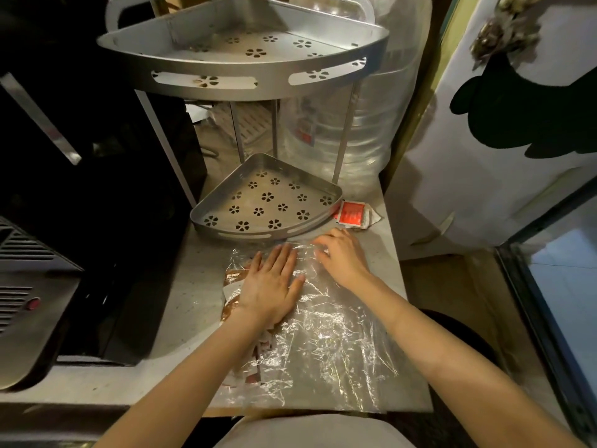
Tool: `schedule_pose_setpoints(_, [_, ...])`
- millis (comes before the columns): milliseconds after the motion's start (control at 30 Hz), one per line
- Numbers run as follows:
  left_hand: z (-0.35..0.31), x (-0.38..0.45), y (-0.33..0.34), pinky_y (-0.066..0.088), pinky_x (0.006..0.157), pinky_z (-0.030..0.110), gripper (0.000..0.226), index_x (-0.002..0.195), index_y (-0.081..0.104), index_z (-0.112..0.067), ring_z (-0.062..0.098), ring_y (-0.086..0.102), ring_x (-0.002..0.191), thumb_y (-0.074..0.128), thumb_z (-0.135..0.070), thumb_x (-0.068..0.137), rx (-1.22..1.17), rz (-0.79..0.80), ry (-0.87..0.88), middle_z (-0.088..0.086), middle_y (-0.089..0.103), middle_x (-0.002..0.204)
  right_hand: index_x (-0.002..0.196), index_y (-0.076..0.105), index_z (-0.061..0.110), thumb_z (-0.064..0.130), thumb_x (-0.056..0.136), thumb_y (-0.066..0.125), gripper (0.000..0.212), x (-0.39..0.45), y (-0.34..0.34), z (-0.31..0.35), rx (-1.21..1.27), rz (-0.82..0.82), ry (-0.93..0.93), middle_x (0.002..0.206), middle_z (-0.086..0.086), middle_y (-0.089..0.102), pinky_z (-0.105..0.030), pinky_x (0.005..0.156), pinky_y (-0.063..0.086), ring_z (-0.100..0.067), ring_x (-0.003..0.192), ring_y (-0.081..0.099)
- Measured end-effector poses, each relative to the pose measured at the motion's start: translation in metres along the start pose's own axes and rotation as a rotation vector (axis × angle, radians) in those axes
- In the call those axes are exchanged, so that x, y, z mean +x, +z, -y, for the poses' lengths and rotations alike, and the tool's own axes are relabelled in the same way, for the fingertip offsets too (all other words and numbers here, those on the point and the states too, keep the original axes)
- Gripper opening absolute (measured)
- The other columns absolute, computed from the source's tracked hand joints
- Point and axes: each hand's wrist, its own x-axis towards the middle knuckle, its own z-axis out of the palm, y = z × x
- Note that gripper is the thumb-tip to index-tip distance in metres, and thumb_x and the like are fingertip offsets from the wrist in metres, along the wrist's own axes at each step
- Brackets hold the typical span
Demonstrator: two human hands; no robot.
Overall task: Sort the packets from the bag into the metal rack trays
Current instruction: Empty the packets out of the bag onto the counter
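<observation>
A person's left hand (269, 282) lies flat, fingers spread, on a clear plastic bag (323, 334) on the tabletop (190, 286), just before the empty lower tray (268, 202) of a metal rack (245, 59). The right hand (340, 253), fingers curled, seems to pinch the bag's far edge, though its grip is partly hidden. Packets (250, 357) show under the left arm, and a red packet (352, 215) lies beside the tray; opening should go best with the left hand pinning the bag while the right lifts one layer.

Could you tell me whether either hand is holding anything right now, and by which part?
The right hand pinches the clear plastic bag at its far edge, near the lower tray. The left hand only presses flat on it.
</observation>
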Motion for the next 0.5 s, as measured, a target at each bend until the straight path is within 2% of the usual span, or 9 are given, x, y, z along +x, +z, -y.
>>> schedule_pose_setpoints(100, [-0.001, -0.002, -0.003, -0.009, 0.113, 0.040, 0.079, 0.144, -0.010, -0.022, 0.013, -0.011, 0.142, -0.021, -0.060, 0.076, -0.020, -0.027, -0.013, -0.002, -0.010, 0.155, 0.112, 0.064, 0.020, 0.020, 0.086, 0.061, 0.026, 0.002, -0.007, 0.001, 0.019, -0.074, -0.003, 0.111, -0.002, 0.062, -0.034, 0.096, 0.037, -0.022, 0.108, 0.052])
schedule_pose_setpoints(233, [0.000, -0.007, -0.006, -0.013, 0.113, 0.041, 0.080, 0.142, -0.016, -0.023, 0.016, -0.019, 0.139, -0.029, -0.058, 0.072, -0.016, -0.066, -0.024, -0.001, -0.019, 0.152, 0.101, 0.068, 0.019, 0.023, 0.083, 0.064, 0.018, 0.008, -0.017, 0.002, 0.011, -0.090, -0.068, 0.101, -0.001, 0.064, -0.034, 0.093, 0.034, -0.021, 0.104, 0.049])
schedule_pose_setpoints(300, [0.000, -0.011, -0.008, -0.014, 0.113, 0.041, 0.073, 0.142, -0.016, -0.024, 0.016, -0.020, 0.140, -0.022, -0.058, 0.078, -0.018, -0.093, -0.028, -0.001, -0.018, 0.153, 0.092, 0.069, 0.018, 0.023, 0.082, 0.065, 0.012, 0.011, -0.023, 0.000, 0.037, -0.071, -0.099, 0.099, -0.001, 0.064, -0.033, 0.089, 0.035, -0.021, 0.101, 0.049])
schedule_pose_setpoints(400, [-0.002, -0.020, -0.019, -0.012, 0.113, 0.037, 0.070, 0.145, -0.005, -0.024, 0.013, -0.013, 0.141, -0.008, -0.058, 0.084, -0.149, -0.185, -0.021, -0.002, -0.008, 0.155, 0.085, 0.068, 0.019, 0.019, 0.082, 0.065, 0.004, 0.014, -0.036, 0.000, 0.197, 0.003, -0.122, 0.090, 0.001, 0.067, -0.034, 0.084, 0.046, -0.016, 0.090, 0.058])
schedule_pose_setpoints(500, [0.002, -0.020, -0.039, 0.002, 0.115, 0.040, 0.072, 0.146, 0.012, -0.022, 0.017, 0.006, 0.143, 0.011, -0.059, 0.085, -0.328, -0.308, -0.040, 0.003, 0.009, 0.156, 0.084, 0.065, 0.020, 0.016, 0.083, 0.064, 0.005, 0.017, -0.049, 0.004, 0.323, 0.131, -0.104, 0.085, 0.002, 0.066, -0.030, 0.078, 0.049, -0.016, 0.083, 0.063])
